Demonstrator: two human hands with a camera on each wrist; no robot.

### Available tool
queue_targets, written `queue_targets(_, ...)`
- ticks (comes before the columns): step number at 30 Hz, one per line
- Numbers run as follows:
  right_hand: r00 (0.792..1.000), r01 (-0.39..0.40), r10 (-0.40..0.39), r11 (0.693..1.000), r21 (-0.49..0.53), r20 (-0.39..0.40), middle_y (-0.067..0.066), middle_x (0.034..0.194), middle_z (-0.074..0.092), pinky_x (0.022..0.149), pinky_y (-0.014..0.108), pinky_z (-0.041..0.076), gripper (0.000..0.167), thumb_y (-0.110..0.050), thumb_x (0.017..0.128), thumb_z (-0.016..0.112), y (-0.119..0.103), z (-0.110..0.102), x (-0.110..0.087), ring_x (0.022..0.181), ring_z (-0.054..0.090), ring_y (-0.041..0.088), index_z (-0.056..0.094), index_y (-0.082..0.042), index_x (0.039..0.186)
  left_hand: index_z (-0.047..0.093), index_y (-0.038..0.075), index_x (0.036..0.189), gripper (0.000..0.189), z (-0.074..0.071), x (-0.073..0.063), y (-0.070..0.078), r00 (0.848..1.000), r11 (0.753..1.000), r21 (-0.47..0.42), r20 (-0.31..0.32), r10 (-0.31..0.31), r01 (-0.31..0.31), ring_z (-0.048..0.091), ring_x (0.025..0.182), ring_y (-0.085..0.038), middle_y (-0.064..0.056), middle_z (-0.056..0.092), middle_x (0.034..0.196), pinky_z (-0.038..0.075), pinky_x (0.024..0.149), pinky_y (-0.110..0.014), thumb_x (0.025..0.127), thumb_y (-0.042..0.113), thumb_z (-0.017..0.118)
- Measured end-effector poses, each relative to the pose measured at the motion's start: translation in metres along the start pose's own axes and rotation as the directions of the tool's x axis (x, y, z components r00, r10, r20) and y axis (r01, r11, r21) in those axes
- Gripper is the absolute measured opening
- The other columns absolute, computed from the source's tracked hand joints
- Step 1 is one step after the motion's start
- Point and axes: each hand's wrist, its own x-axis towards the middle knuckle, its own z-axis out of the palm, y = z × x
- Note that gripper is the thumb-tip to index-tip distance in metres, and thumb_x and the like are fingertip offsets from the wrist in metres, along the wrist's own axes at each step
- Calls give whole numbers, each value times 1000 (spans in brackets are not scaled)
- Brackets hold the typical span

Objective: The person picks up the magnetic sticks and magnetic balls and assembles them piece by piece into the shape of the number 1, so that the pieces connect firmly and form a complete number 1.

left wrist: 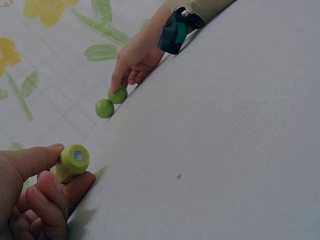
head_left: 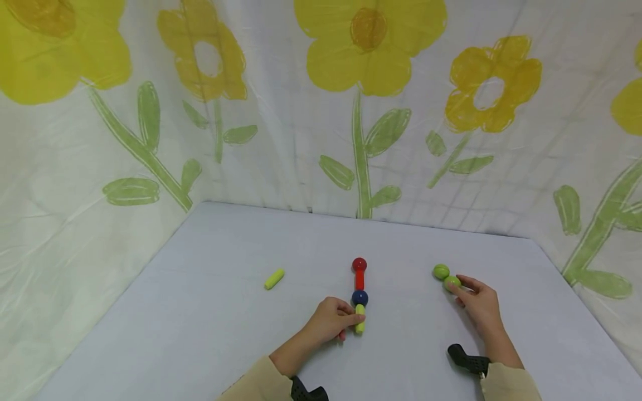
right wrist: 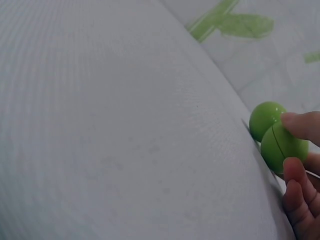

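Near the middle of the table, a red ball (head_left: 359,264), a red rod (head_left: 359,279), a dark blue ball (head_left: 359,298) and a yellow-green rod (head_left: 360,326) form a line. My left hand (head_left: 328,320) pinches that yellow-green rod between thumb and fingers. In the left wrist view, the free end of the yellow-green rod (left wrist: 78,155) shows a round metallic disc. Over on the right, my right hand (head_left: 478,303) holds the nearer green ball (right wrist: 284,148) between thumb and fingers. A second green ball (head_left: 441,271) touches it on the far side.
Left of the line lies another yellow-green rod (head_left: 274,279) by itself. A pale cloth covers the table (head_left: 210,250). Behind it hangs a white curtain (head_left: 281,139) with painted yellow flowers. Each wrist wears a black device (head_left: 467,359).
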Motion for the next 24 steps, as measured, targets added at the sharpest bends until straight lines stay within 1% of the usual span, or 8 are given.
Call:
queue_targets(4, 1000, 7, -7, 1000, -10, 1, -6, 75, 58, 59, 22, 43, 62, -32, 89, 72, 1, 0, 0, 64, 55, 6, 50, 2, 136, 68, 3, 88, 22, 0, 0, 0, 1000, 1000, 3, 2, 2, -2, 44, 40, -9, 1, 57, 59, 35, 43, -17, 85, 23, 77)
queue_targets(10, 1000, 9, -9, 1000, -16, -2, -5, 72, 59, 58, 22, 43, 59, -29, 89, 72, 1, 1, 0, 63, 55, 6, 51, 3, 135, 68, 4, 89, 23, -1, 0, 0, 1000, 1000, 9, 8, 1, -1, 45, 40, -10, 1, 57, 59, 34, 43, -17, 86, 25, 76)
queue_targets(17, 1000, 8, -8, 1000, -8, 6, -4, 75, 58, 58, 22, 44, 57, -25, 90, 71, 1, 1, 0, 64, 55, 7, 51, 5, 135, 68, 3, 89, 22, 0, 0, 0, 1000, 1000, 3, 6, 3, -3, 44, 39, -9, 1, 58, 59, 34, 43, -17, 85, 23, 76)
queue_targets(24, 1000, 11, -11, 1000, 9, -3, -5, 77, 59, 58, 21, 46, 56, -22, 90, 71, 0, 1, -1, 63, 56, 5, 51, 5, 134, 68, 3, 87, 22, -1, 0, 0, 1000, 1000, 2, 6, 10, -10, 44, 39, -9, 1, 57, 58, 35, 43, -17, 85, 23, 76)
